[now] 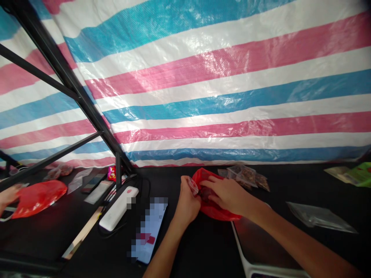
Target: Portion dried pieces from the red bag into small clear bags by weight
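Observation:
A red plastic bag [220, 213] is bunched up between my two hands above the black table. My left hand [188, 200] is closed at the bag's left side, with a small clear plastic bag [193, 186] poking out over the thumb. From the right, my right hand [232, 194] lies over the red bag, its fingers bent into the bag's mouth and gripping near my left fingertips. Something dark shows between the fingers, too small to name. Just behind the hands lie several clear packets of brown pieces [245, 175].
A tablet-like device [266, 243] lies under my right forearm. To the left are a phone [149, 231], a white power strip [118, 208] and a black metal frame [87, 110]. Beyond it, another person's hand [8, 197] holds a red bag [40, 197]. A clear bag [321, 217] lies right.

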The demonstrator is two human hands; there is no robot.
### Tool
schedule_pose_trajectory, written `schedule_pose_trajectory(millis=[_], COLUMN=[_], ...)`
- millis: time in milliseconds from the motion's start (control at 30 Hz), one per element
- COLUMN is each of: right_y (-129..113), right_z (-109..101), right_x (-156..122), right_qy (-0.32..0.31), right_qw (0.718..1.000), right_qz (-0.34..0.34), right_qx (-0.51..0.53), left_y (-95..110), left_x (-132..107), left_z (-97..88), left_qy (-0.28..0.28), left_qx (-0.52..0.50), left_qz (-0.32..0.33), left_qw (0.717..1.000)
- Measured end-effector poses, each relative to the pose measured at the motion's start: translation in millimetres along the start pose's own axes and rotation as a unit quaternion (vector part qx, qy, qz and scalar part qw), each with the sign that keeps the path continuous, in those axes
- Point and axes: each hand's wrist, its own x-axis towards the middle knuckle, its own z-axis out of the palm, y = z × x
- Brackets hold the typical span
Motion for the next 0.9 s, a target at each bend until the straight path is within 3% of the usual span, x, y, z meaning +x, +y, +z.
schedule_pose_trajectory(millis=[133,267,333,500,700,900], right_y=[2,5,6,9,14,16], right_z=[-1,0,3,4,-3,-2], right_x=[0,0,-1,-1,-1,-2], right_qy=[0.004,-0.001,-0.006,-0.025,-0.04,-0.056], right_qw=[1.0,1.0,0.998,0.997,0.996,0.993], right_qz=[-0.002,0.016,0.027,0.045,0.068,0.075], right_qx=[0.012,-0.026,-0.05,-0.057,-0.043,-0.066], left_y=[9,11,7,-3,-5,-7], left_x=[3,3,3,6,19,17], left_z=[-8.2,-14.3,-15.0,-9.8,-3.9,-4.4], left_qy=[0.004,0.064,0.057,0.004,0.04,0.037], left_qx=[0.072,0.106,0.104,0.037,-0.071,-0.095], left_qz=[-0.057,-0.068,-0.07,-0.079,-0.042,-0.074], left_qw=[0.996,0.99,0.99,0.996,0.996,0.992])
